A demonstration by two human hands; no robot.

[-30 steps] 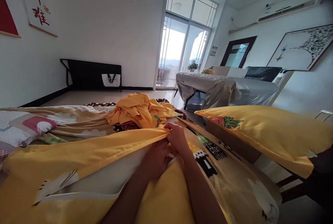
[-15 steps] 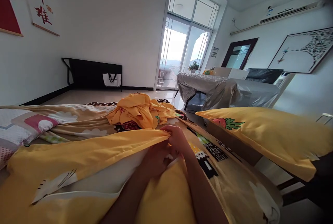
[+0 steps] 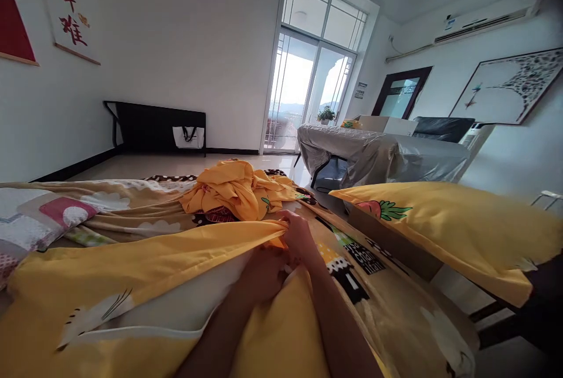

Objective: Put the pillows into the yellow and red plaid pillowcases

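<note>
Both hands down low on the bed, working close together at the open edge of the yellow printed fabric cover (image 3: pixel 145 261). Right hand (image 3: pixel 298 236) pinching the top hem of that cover between thumb and fingertips, holding it lifted into a taut ridge running off to the left. Left hand (image 3: pixel 263 272) tucked just under that raised hem, fingers curled in the opening beside the white inner filling (image 3: pixel 193 302); whether clenched on cloth or only pressing, cannot tell. Cover itself spread across the near part of the bed, draped over both forearms. Just beyond the hands, a crumpled heap of yellow cloth (image 3: pixel 235 187) lying on the beige cartoon-print sheet (image 3: pixel 145 208). Off to the left, a pink and grey patchwork pillow (image 3: pixel 39 220). To the right, well apart from the hands, a plump yellow pillow with a carrot print (image 3: pixel 457 225). Farther back, a table under a grey plastic sheet (image 3: pixel 378 155) and tall glass balcony doors (image 3: pixel 308 91).
</note>
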